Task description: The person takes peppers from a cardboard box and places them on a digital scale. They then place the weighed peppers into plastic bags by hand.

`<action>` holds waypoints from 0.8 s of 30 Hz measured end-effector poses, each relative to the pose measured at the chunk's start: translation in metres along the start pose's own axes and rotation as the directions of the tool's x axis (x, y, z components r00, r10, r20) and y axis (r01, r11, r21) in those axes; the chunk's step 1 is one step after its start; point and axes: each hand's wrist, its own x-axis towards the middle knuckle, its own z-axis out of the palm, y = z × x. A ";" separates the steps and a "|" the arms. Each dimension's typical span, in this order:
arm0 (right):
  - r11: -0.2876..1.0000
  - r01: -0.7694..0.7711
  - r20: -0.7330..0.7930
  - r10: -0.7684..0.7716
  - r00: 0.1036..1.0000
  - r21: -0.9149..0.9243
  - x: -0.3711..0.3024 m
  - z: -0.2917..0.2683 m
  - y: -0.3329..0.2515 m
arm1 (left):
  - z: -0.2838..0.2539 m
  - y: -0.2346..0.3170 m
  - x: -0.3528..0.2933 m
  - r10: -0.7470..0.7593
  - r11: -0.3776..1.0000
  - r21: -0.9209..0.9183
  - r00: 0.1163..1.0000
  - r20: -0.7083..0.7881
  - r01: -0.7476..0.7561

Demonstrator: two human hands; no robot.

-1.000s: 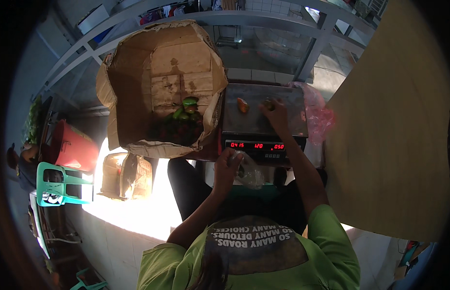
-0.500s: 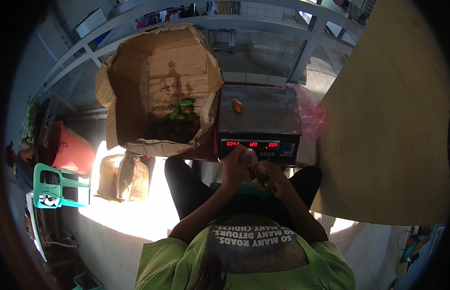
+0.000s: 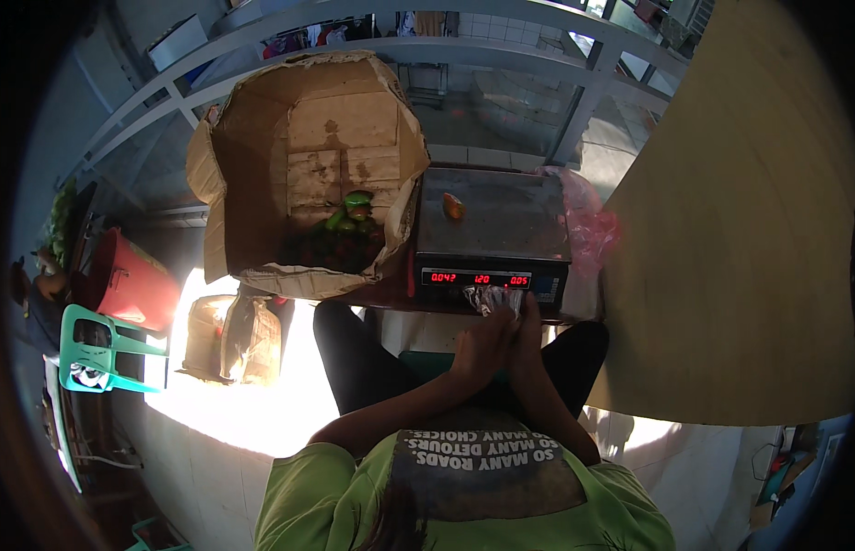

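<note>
My left hand (image 3: pixel 481 352) and my right hand (image 3: pixel 526 342) are close together just in front of the digital scale (image 3: pixel 515 234). Both are closed around the gathered part of a clear plastic bag (image 3: pixel 493 299), whose crinkled end sticks out toward the lit display. What lies in the bag is hidden below my hands. One orange, pepper-like vegetable (image 3: pixel 454 207) rests on the scale's metal plate. Left of the scale a large, torn cardboard box (image 3: pixel 343 115) stands open. Green, pepper-like vegetables (image 3: pixel 357 199) lie at its bottom with darker reddish ones.
Pink plastic bags (image 3: pixel 588 220) hang at the scale's right side, beside a tall plywood sheet (image 3: pixel 740 248). Railings (image 3: pixel 501 53) run behind. To the left are a smaller box (image 3: pixel 253 342), a green plastic chair (image 3: pixel 83 354), a red bin (image 3: pixel 138 280) and another person (image 3: pixel 43 298).
Green vegetables in plastic by my right hand have gone out of sight. My hands have come together, and the bag's crinkled end now shows in front of the display.
</note>
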 end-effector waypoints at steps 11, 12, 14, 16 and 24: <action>-0.270 0.732 0.778 -0.136 0.614 -0.625 -0.026 0.049 -0.032 | -0.037 0.013 0.020 -0.053 0.889 -0.455 0.974 -0.222 -0.056; -0.188 0.715 0.734 -0.054 0.677 -0.673 -0.030 0.060 -0.036 | -0.039 0.009 0.020 -0.119 0.851 -0.524 0.970 -0.214 -0.011; -0.108 0.687 0.688 0.036 0.725 -0.719 -0.025 0.067 -0.041 | -0.046 0.004 0.021 -0.183 0.807 -0.590 0.962 -0.202 0.029; -0.214 0.684 0.651 0.208 0.730 -0.698 -0.013 0.067 -0.051 | -0.055 0.000 0.019 -0.176 0.813 -0.582 0.953 -0.244 0.001; -0.011 0.735 0.723 -0.192 0.664 -0.678 0.116 0.101 -0.042 | -0.086 -0.004 0.012 -0.265 0.763 -0.644 0.938 -0.223 0.063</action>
